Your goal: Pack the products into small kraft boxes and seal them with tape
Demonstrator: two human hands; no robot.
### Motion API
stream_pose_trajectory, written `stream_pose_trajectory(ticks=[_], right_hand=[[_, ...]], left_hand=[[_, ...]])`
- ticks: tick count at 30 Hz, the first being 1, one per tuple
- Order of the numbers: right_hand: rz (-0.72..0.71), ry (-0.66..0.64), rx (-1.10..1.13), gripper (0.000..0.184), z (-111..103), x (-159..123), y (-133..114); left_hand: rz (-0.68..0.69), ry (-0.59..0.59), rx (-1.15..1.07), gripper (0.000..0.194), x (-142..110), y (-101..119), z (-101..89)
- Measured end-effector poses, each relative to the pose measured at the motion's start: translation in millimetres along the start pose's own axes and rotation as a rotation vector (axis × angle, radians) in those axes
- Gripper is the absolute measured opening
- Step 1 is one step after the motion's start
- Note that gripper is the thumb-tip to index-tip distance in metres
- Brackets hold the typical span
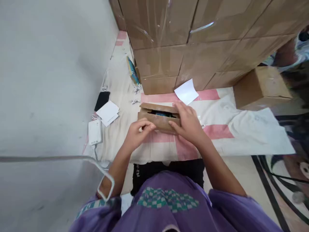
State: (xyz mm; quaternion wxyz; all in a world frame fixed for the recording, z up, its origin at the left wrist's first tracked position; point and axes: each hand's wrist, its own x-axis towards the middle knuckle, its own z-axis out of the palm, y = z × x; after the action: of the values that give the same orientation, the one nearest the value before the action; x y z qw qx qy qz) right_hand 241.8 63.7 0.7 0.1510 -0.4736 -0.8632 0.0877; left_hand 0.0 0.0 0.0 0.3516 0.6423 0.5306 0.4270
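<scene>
Box: I have the box (161,122) on the cloth (214,147), between the left hand (135,135) and the right hand (190,125), with the stack (156,66) beyond it.
Far flap: the far flap (157,106) stands along the back of the top, and a dark gap runs in front of it.
Contents: I see something blue (162,113) in that gap, but too little of it to say what it is.
Right hand: it grasps the box's right end, fingers over the far top edge, thumb against the front.
Left hand: thumb and forefinger come together by the front, left of centre; I cannot tell whether they pinch cardboard, something small or nothing.
Anchor: I judge the right hand the better one to steady with, pressing lightly, since cardboard this thin would probably bow under a squeeze.
Flap handling: I'd have the left fingertips work near the middle of an edge and move it evenly along its length; pulling at one corner could crease it.
Gap: I'd leave fingers out of it, so that neither they nor the blue thing catch on an edge.
Footing: the cloth looks loose and may slip, so I'd bear down gently rather than push sideways.
Sheet: a white sheet (186,92) lies near the right fingertips, toward the stack; I'd steer the knuckles clear.
</scene>
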Motion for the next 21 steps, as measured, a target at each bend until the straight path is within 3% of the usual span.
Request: stream_pose_trajectory(ticks=[5,8,9,11,13,17,21], right_hand=[[-0.043,-0.048,-0.012,0.068,30,15,-6],[-0.04,-0.032,0.04,0.065,34,12,-5],[-0.037,-0.03,0.057,0.063,34,11,-4],[-0.036,-0.028,0.083,0.062,33,9,-2],[-0.041,-0.021,0.1,0.062,32,9,0],[-0.033,0.016,0.148,0.059,36,10,1],[0.013,0.057,0.218,0.056,45,4,-5]], left_hand=[[-0.06,-0.193,0.101,0.027,67,-16,-7.9],[-0.057,-0.238,0.357,0.022,90,-19,-1.6],[-0.055,-0.236,0.471,0.027,93,-18,2.0],[-0.072,-0.174,0.665,0.055,96,-16,10.2],[-0.108,-0.112,0.737,0.072,98,-14,17.3],[-0.179,-0.136,0.714,0.041,105,-18,22.4],[-0.068,-0.194,0.748,0.051,88,-19,19.6]])
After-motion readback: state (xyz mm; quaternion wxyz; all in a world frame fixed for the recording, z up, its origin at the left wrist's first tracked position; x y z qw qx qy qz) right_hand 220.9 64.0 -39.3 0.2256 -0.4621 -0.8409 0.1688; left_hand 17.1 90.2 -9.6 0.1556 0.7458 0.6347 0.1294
